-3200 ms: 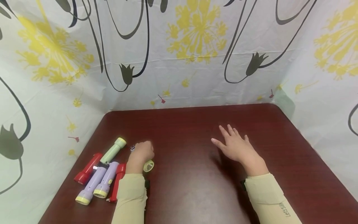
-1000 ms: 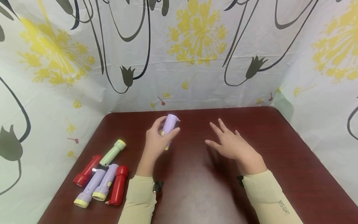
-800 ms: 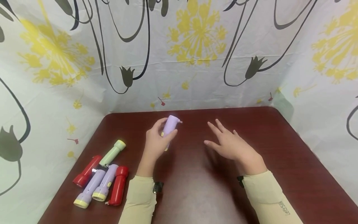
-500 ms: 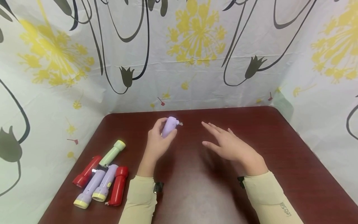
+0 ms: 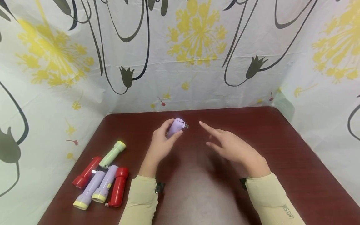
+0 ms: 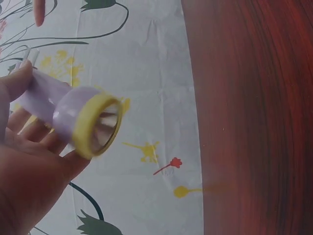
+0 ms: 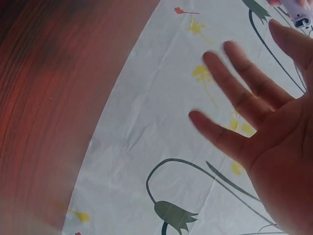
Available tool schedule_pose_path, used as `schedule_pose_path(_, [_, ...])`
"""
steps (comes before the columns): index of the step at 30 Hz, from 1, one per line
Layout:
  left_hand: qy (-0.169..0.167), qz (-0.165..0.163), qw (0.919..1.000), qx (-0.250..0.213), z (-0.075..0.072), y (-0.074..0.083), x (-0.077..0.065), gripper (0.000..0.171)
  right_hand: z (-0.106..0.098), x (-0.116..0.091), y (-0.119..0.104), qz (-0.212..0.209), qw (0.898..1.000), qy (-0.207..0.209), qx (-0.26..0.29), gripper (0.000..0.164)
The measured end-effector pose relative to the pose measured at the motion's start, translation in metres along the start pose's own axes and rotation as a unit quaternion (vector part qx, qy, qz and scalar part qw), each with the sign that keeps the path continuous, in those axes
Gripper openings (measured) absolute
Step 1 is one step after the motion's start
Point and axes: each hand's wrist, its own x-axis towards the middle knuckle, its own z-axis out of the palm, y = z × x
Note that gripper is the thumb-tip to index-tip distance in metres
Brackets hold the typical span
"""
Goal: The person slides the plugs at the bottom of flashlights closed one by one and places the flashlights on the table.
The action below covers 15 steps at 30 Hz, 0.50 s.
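Note:
My left hand (image 5: pixel 159 143) grips a lilac flashlight (image 5: pixel 176 127) above the table, thumb on one side and fingers on the other. Metal plug prongs stick out of its tail toward the right. In the left wrist view, the yellow-rimmed lens of the flashlight (image 6: pixel 73 110) faces the camera side. My right hand (image 5: pixel 234 147) hovers to the right of the prongs, apart from them, with its index finger pointing toward them. The right wrist view shows this right hand (image 7: pixel 279 132) with straight, spread fingers and nothing in it; a bit of the flashlight (image 7: pixel 299 13) appears at the top corner.
On the left of the dark red table (image 5: pixel 197 193) lie several flashlights: a green one (image 5: pixel 112 154), a red one (image 5: pixel 87 172), another red one (image 5: pixel 118 187), a lilac one (image 5: pixel 90 190) and a second lilac one (image 5: pixel 106 184). A flower-print sheet (image 5: pixel 180 78) hangs around the table.
My left hand picked up the lilac flashlight from the left and brought it to the middle. Lately its tail has turned rightward, baring the prongs. My right hand has drawn nearer, index finger extended.

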Motion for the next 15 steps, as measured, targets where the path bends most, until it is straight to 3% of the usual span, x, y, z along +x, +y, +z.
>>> schedule_pose_path(6, [-0.025,0.012,0.9995,0.016,0.0,0.002,0.0,0.05,0.0,0.002,-0.003,-0.054,0.997,0.036,-0.033,0.089])
schedule_pose_path(15, [-0.036,0.044,0.998,0.029,-0.002,0.01,-0.004,0.049,-0.004,-0.002,-0.01,-0.079,0.995,0.024,-0.053,0.081])
